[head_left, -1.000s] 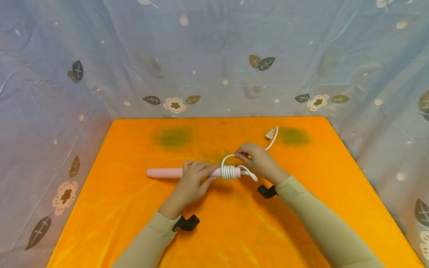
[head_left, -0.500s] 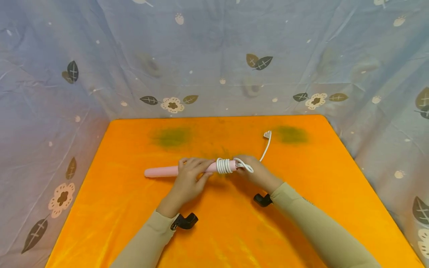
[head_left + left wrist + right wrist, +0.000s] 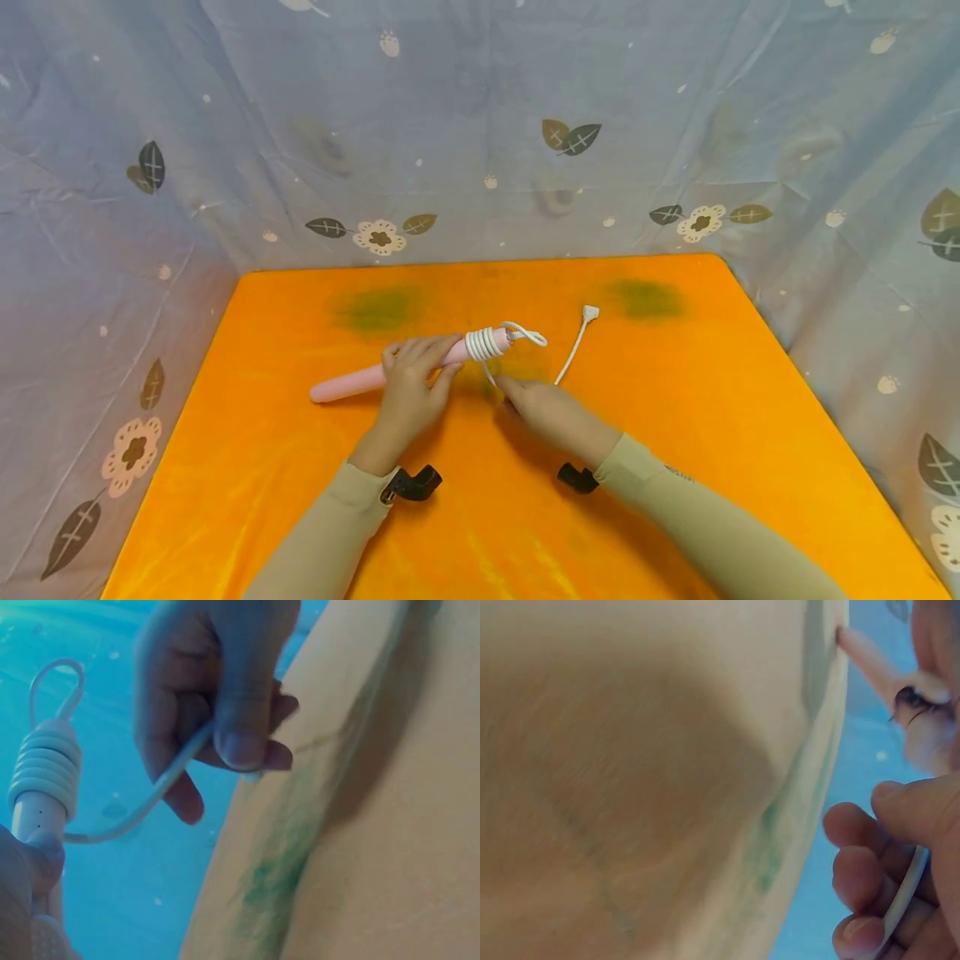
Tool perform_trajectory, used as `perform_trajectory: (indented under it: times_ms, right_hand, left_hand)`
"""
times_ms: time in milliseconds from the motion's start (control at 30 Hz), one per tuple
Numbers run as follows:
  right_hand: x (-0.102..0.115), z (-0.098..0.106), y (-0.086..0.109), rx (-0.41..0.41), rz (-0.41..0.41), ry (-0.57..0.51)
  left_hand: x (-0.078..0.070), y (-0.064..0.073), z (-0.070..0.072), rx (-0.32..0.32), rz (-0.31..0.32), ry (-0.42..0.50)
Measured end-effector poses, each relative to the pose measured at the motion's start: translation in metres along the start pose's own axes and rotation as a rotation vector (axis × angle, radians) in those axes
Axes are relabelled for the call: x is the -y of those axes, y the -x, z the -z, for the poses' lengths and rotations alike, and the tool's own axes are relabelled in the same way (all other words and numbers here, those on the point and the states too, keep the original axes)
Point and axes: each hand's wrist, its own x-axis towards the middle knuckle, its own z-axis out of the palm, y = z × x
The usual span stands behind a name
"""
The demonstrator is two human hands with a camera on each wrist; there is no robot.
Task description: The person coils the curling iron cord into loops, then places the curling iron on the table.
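Observation:
A slim pink wand-shaped hair iron [image 3: 348,384] slants over the orange-covered table, its right end raised. My left hand [image 3: 411,392] grips it around the middle, thumb on the near side. Several turns of white cord [image 3: 482,344] are wound on its right end, and a small loop of cord [image 3: 531,333] stands out beyond that end. My right hand [image 3: 558,417], lower and to the right, pinches the cord [image 3: 150,802] leading off the coil; the left wrist view shows it passing under the thumb. The cord's free end carries a white plug [image 3: 591,313].
An orange cloth [image 3: 480,517] with greenish patches covers the table. Grey-blue curtains [image 3: 450,125] with flower and leaf prints hang behind and on both sides. A black wrist mount [image 3: 420,483] sits at the left cuff and another black mount [image 3: 577,477] at the right.
My right hand has swung from behind the hair iron down to its near side, drawing the cord around. The iron's right end has tilted up and away; the plug has shifted slightly nearer.

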Motion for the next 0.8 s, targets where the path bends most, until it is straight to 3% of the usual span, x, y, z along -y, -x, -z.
perform_trajectory:
  times_ms: [200, 533, 800]
  right_hand:
    - [0.016, 0.009, 0.001, -0.062, 0.086, 0.098]
    - [0.027, 0.031, -0.006, -0.241, 0.162, 0.128]
    - [0.024, 0.042, -0.004, -0.242, 0.167, 0.111]
  left_hand:
    - [0.004, 0.002, -0.004, 0.028, -0.004, -0.04]
    - [0.005, 0.01, -0.007, 0.128, -0.009, -0.098]
    - [0.004, 0.014, -0.011, 0.185, -0.003, -0.118]
